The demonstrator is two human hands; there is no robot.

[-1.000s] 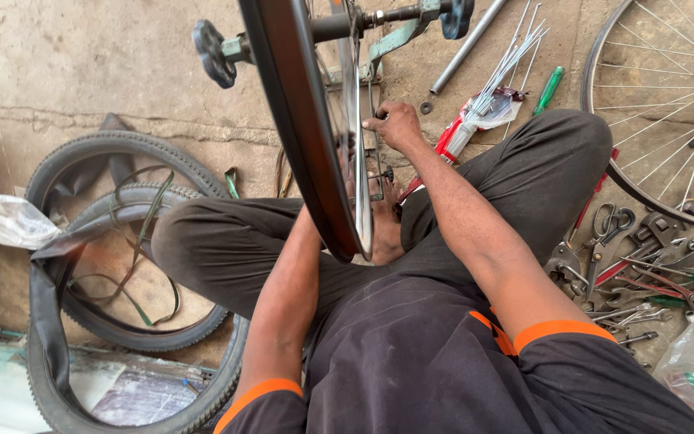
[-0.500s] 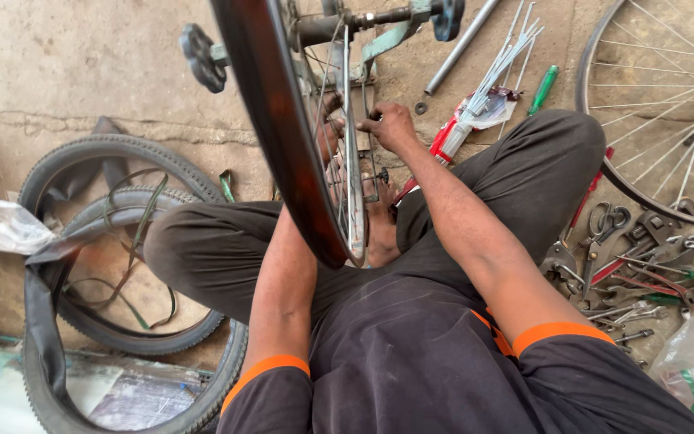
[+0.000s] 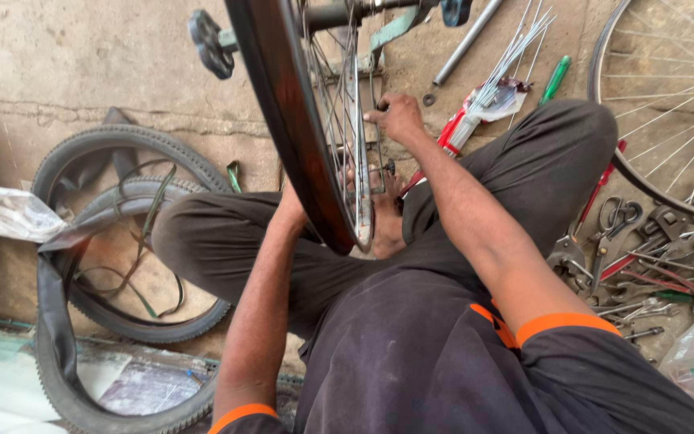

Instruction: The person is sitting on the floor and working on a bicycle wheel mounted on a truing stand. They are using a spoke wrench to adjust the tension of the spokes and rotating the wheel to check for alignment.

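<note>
Bicycle wheel point(image 3: 299, 120) upright on edge between the knees, running near to far. Right hand point(image 3: 399, 116) on the wheel's right side, fingers curled around a spoke near the rim. Left hand point(image 3: 292, 210) on the left side, mostly hidden behind the tyre; grip impossible to tell.

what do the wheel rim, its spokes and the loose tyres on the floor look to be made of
Wheel rim: looks like dark painted or coated metal, smooth with a faint sheen. Spokes: thin bright wire, probably steel, catching light. Loose tyres: matte black rubber with ribbed tread, dusty and floppy where one folds over.
</note>
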